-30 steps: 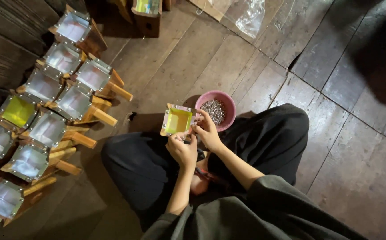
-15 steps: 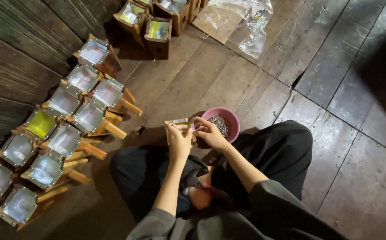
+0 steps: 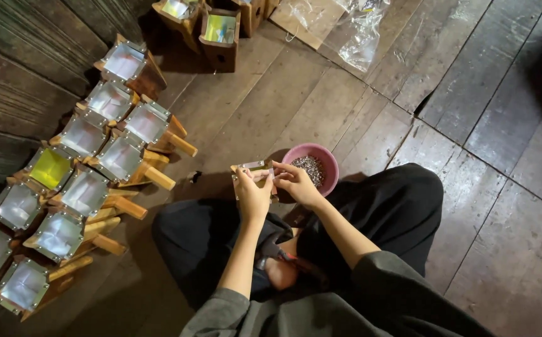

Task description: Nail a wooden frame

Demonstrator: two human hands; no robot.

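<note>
A dark wooden plank floor (image 3: 495,125) holds 11 square wooden-handled frames with shiny metal faces (image 3: 83,187) stacked at the left, 1 of them yellow-green. The left hand (image 3: 253,195) grips 1 small square wooden frame (image 3: 252,168) just beside 1 pink round bowl of small grey pieces (image 3: 313,167); the right hand (image 3: 297,182) pinches at its edge. Half a second ago, the frame was held in much the same place.
</note>
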